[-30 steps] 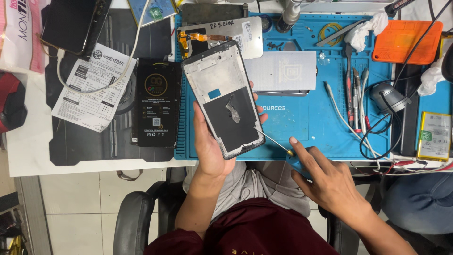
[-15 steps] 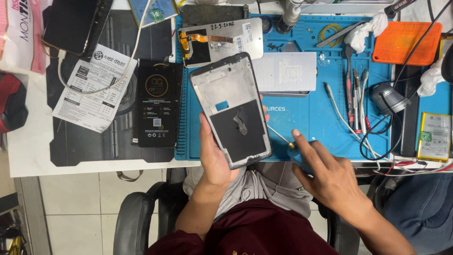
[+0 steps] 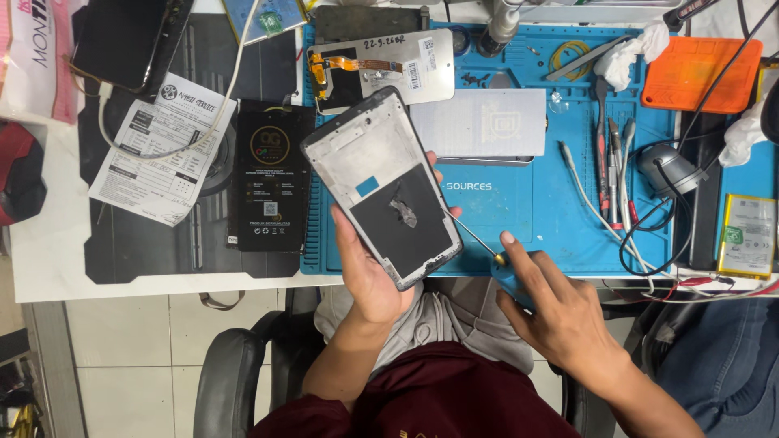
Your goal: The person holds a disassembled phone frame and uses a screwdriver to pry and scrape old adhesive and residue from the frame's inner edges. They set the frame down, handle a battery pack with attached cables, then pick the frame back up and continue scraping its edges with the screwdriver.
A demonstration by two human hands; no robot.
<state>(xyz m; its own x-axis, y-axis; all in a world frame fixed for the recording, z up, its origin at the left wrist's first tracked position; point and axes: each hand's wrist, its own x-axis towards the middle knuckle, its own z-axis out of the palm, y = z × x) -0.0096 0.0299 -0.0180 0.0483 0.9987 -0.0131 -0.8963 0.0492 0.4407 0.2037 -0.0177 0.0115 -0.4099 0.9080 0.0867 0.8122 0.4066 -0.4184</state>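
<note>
Phone frame (image 3: 380, 188) sits in the left hand (image 3: 369, 272), tilted, its open inside facing up, held over the near edge of the blue work mat (image 3: 560, 235). The left hand's fingers are curled around the frame from below, thumb on its left edge. The right hand (image 3: 560, 312) is spread open and flat at the mat's near edge, holding nothing; its first finger touches the yellow end of a thin screwdriver (image 3: 479, 241) (the tip points toward the frame). Farther back on the mat lie a metal back plate (image 3: 398, 69) with an orange ribbon cable and a white square sheet (image 3: 487, 122). A black box (image 3: 270, 178) lies left of the mat.
</note>
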